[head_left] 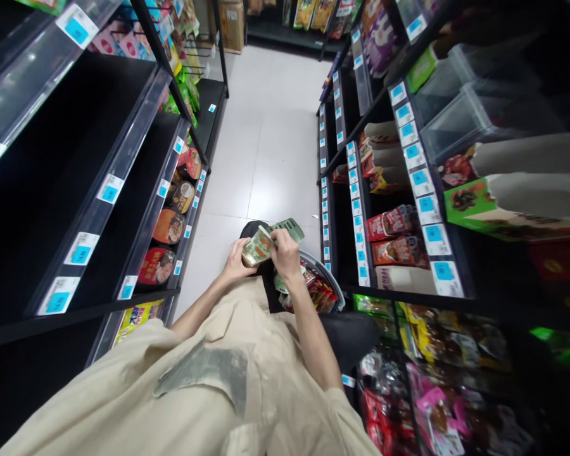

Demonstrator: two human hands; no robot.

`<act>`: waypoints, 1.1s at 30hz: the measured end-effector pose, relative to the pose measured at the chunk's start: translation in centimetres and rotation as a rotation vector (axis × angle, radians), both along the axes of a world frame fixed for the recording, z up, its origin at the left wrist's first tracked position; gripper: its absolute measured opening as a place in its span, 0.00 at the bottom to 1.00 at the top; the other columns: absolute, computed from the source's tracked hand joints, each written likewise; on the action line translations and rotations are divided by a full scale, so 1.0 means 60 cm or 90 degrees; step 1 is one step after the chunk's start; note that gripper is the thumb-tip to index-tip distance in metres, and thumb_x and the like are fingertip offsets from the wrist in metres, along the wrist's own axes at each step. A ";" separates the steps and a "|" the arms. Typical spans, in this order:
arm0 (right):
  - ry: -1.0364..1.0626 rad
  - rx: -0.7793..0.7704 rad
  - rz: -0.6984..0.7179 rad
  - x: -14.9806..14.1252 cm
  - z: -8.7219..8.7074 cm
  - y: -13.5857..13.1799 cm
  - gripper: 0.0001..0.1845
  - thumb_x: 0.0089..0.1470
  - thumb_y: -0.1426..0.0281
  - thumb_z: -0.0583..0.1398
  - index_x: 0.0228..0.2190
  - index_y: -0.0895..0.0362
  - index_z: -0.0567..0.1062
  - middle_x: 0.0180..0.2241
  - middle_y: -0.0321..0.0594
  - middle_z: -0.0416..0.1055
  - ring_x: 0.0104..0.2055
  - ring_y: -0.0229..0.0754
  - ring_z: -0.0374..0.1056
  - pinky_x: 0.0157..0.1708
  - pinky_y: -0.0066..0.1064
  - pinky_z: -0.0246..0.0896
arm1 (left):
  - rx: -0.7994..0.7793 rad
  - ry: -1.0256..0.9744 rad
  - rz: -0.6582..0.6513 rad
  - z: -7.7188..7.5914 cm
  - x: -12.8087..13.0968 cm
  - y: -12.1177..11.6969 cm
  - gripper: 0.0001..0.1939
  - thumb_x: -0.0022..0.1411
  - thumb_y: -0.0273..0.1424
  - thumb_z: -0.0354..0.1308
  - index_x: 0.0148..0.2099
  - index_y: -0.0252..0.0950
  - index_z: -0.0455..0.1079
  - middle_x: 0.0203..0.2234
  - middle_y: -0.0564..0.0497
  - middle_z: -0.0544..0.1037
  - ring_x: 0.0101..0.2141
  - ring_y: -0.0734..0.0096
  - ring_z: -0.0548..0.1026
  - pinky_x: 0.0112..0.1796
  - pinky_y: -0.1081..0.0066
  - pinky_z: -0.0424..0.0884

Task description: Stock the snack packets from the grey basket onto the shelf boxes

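"Grips first?"
"Left grip (pixel 240 259): fingers clamped on the left side of a green packet (pixel 258 247). Right grip (pixel 285 254): fingertips pinched at the packet's upper right edge."
"So where's the packet?"
"Between the two grips, tilted, picture side up."
"Anything touching them?"
"Flat green piece (pixel 292 229) right behind the right grip's fingers. Can't tell if that grip holds it too."
"Next out?"
"Basket (pixel 335 278), grey rim, just beside the right grip, on its right and nearer the body. Red packets (pixel 320 291) inside, partly hidden by the forearm."
"Further?"
"Left of the left grip, well apart: round tubs (pixel 168 226) in a row on a shelf, price tags (pixel 187 232) along its edge. Right of the right grip, also well apart: red pouches (pixel 392 223) on another shelf, more tags in front."
"Past the grips?"
"Pale tiled floor (pixel 266 139) running up the aisle."
"Farthest?"
"Cardboard box (pixel 232 25) straight ahead, slightly left of the grips; yellow bags (pixel 313 12) on the end shelf, right of the box."
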State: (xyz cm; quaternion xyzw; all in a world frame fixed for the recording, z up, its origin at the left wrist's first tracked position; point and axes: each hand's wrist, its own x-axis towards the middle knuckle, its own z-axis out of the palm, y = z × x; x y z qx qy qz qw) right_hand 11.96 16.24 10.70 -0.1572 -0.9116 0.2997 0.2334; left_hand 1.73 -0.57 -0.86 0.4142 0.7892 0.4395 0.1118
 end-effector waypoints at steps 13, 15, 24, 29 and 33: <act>-0.391 0.148 -0.076 -0.033 -0.015 -0.054 0.11 0.68 0.78 0.53 0.48 0.57 0.71 0.44 0.49 0.77 0.45 0.48 0.74 0.38 0.32 0.64 | 0.008 -0.010 -0.011 0.001 0.001 0.003 0.48 0.48 0.32 0.71 0.69 0.37 0.58 0.62 0.38 0.66 0.64 0.47 0.65 0.65 0.47 0.64; -0.412 0.137 -0.082 -0.037 -0.019 -0.051 0.12 0.68 0.78 0.53 0.50 0.58 0.71 0.44 0.50 0.77 0.44 0.48 0.75 0.38 0.33 0.65 | 0.012 -0.001 -0.012 0.002 0.001 0.004 0.47 0.49 0.33 0.71 0.69 0.37 0.58 0.61 0.38 0.66 0.63 0.47 0.66 0.65 0.47 0.64; -0.352 0.057 -0.071 -0.023 -0.019 -0.035 0.11 0.69 0.70 0.58 0.50 0.59 0.74 0.45 0.50 0.78 0.45 0.50 0.76 0.41 0.34 0.67 | 0.022 0.015 -0.003 -0.005 0.000 0.003 0.47 0.49 0.33 0.72 0.69 0.36 0.58 0.61 0.38 0.67 0.63 0.47 0.67 0.64 0.48 0.66; -0.086 -0.075 -0.073 -0.001 -0.027 -0.028 0.12 0.67 0.64 0.61 0.48 0.58 0.75 0.45 0.47 0.78 0.44 0.47 0.75 0.45 0.34 0.70 | 0.009 -0.004 0.007 -0.001 -0.001 -0.001 0.47 0.50 0.33 0.72 0.69 0.37 0.57 0.61 0.38 0.66 0.63 0.49 0.67 0.64 0.50 0.67; 0.123 -0.203 -0.258 0.049 -0.045 0.019 0.16 0.68 0.57 0.57 0.44 0.57 0.75 0.41 0.44 0.78 0.39 0.42 0.74 0.41 0.32 0.72 | 0.006 -0.004 -0.001 0.001 -0.005 -0.003 0.48 0.49 0.32 0.73 0.70 0.37 0.57 0.62 0.39 0.66 0.64 0.48 0.66 0.65 0.50 0.66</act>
